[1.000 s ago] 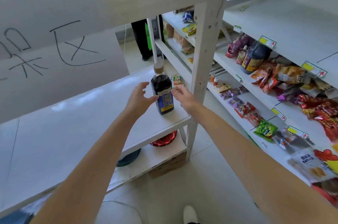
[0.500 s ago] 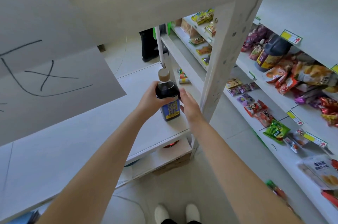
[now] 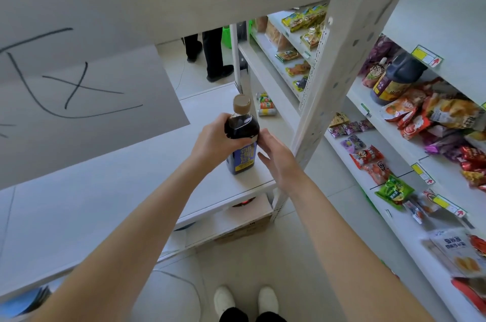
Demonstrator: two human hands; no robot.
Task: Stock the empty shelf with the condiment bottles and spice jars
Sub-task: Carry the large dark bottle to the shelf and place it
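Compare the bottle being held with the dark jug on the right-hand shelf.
The held bottle is slim with a blue label; the jug is squat with a yellow label. The held bottle stands on the white shelf, gripped by the left hand; the jug sits untouched among snack packets. Both hold dark liquid.

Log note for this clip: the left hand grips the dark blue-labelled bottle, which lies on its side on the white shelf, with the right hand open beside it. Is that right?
Not quite. The head view shows the dark bottle upright with its cap on top, not lying on its side. The rest holds: the left hand grips it, it is on the white shelf, and the right hand is open beside it.
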